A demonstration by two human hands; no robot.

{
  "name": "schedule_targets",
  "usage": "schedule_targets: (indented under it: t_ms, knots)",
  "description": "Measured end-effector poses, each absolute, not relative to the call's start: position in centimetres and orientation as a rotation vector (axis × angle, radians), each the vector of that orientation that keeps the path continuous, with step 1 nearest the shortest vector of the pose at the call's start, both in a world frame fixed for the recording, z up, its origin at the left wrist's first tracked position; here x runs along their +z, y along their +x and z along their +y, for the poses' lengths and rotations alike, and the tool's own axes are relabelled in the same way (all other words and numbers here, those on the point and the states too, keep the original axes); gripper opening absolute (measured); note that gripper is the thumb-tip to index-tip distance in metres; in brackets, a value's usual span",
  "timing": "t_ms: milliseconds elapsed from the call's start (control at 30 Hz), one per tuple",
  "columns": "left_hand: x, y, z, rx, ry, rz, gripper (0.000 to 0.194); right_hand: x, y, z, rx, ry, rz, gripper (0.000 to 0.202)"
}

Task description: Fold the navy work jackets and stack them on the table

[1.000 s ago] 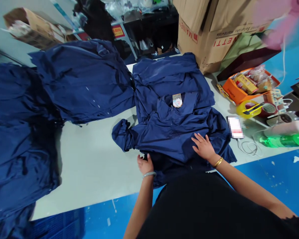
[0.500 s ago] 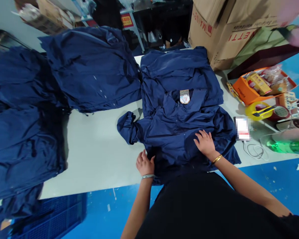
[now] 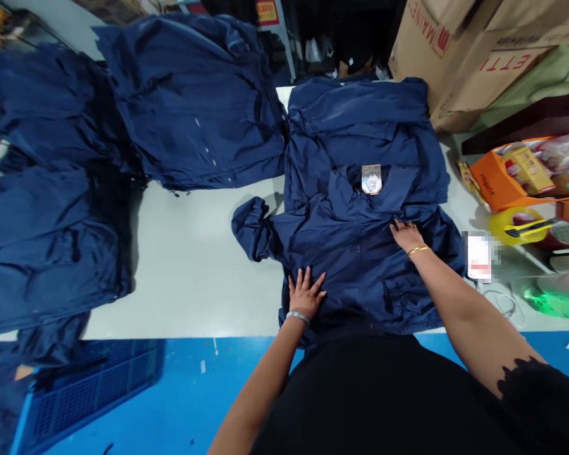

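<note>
A navy blue jacket [image 3: 344,253] lies front up on the white table, its collar away from me and a label [image 3: 372,179] showing at the neck. My left hand [image 3: 306,295] rests flat on the jacket's lower left part with the fingers spread. Higher up, my right hand [image 3: 407,237] touches the jacket's right side near the sleeve, fingers stretched out over the cloth. One sleeve with a gathered cuff [image 3: 250,227] sticks out to the left. The other sleeve lies bunched at the right, partly behind my right forearm. Beneath the collar end is more folded navy clothing [image 3: 360,120].
Stacks of navy garments [image 3: 194,107] cover the table's far left. At the right are an orange box [image 3: 497,183] of packets, a yellow tape roll [image 3: 507,227], a phone-like white item [image 3: 478,257] and a green bottle [image 3: 550,300]. Cardboard cartons [image 3: 436,63] stand behind; a blue crate [image 3: 95,392] is below.
My left hand has moved right, from the jacket's edge onto its front. My right hand has slid up and outward toward the sleeve. The jacket's lower front lies more spread out. The view has shifted.
</note>
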State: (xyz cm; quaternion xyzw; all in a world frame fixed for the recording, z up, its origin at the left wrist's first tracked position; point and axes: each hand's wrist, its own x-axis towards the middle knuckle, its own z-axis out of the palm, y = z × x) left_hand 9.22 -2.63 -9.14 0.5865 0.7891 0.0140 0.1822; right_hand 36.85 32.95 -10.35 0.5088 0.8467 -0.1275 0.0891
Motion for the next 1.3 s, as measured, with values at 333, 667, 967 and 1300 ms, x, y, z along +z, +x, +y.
schedule_targets:
  t_ms: [333,667,967,1300]
  knots:
    - [-9.7,7.1,-0.8,0.107,1.649,2.242,0.06,-5.6,36.3,19.2,-0.398,1.302,2.739,0.06]
    - [-8.5,3.3,3.0,0.042,1.679,2.189,0.06,-4.7,48.9,14.2,-0.345,1.428,2.312,0.07]
    - [-8.1,9.8,-2.1,0.109,2.008,1.912,0.06,-4.2,43.3,10.4,-0.316,1.306,2.631,0.058]
    - [-8.5,8.1,-4.3,0.51,1.838,1.9,0.043,-6.8,43.8,8.2,-0.406,1.211,2.634,0.053]
